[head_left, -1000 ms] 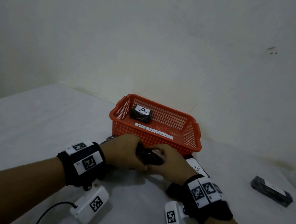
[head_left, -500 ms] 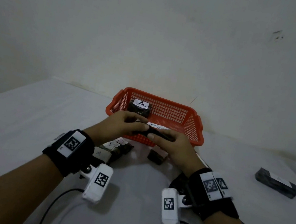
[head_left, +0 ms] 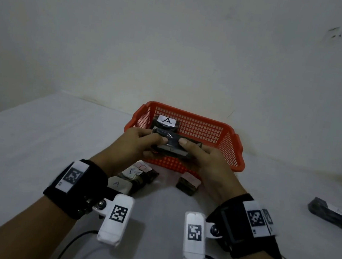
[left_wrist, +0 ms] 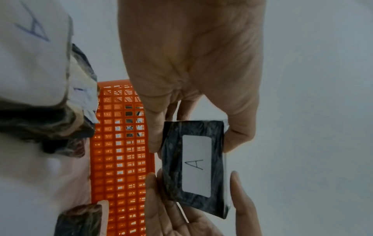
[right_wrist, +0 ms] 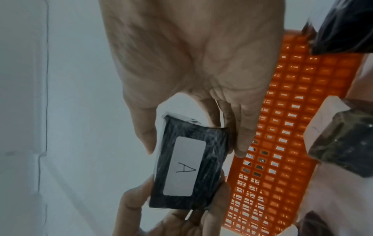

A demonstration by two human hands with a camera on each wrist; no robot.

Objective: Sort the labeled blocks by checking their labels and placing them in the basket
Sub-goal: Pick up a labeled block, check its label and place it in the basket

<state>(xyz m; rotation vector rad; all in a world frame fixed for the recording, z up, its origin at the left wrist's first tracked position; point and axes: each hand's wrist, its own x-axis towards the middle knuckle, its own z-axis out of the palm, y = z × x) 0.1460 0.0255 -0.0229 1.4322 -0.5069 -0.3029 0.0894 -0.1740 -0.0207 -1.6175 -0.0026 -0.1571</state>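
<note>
The left hand (head_left: pixel 135 146) and the right hand (head_left: pixel 207 164) are both gripping one dark block (head_left: pixel 170 146) by its ends, holding it over the near rim of the orange basket (head_left: pixel 232 150) in the head view. Inside the basket another block with an "A" label (head_left: pixel 166 121) is lying toward the far left corner. On the white table (head_left: pixel 29 140), just before the basket, a small heap of labelled blocks (head_left: pixel 135 177) is sitting under the left wrist, and a single dark block (head_left: pixel 188 184) is lying under the right palm. Well apart to the right, a long dark block (head_left: pixel 334 215) is resting alone.

In the left wrist view, the left hand (left_wrist: pixel 191 63) is pinching the upper end of the held block (left_wrist: pixel 195 166) between thumb and fingers, while the fingers of the right hand (left_wrist: pixel 242 204) are clasping its lower end. Its white label is showing a handwritten "A". The basket wall (left_wrist: pixel 121 159) is standing just beside the block.

In the right wrist view, the right hand (right_wrist: pixel 191 55) is clamping the block (right_wrist: pixel 187 167) at its top end, thumb on one side and fingers on the other, and the left hand (right_wrist: pixel 161 212) is holding the bottom end. The "A" label is facing the camera, with the basket (right_wrist: pixel 282 143) just beside it.
</note>
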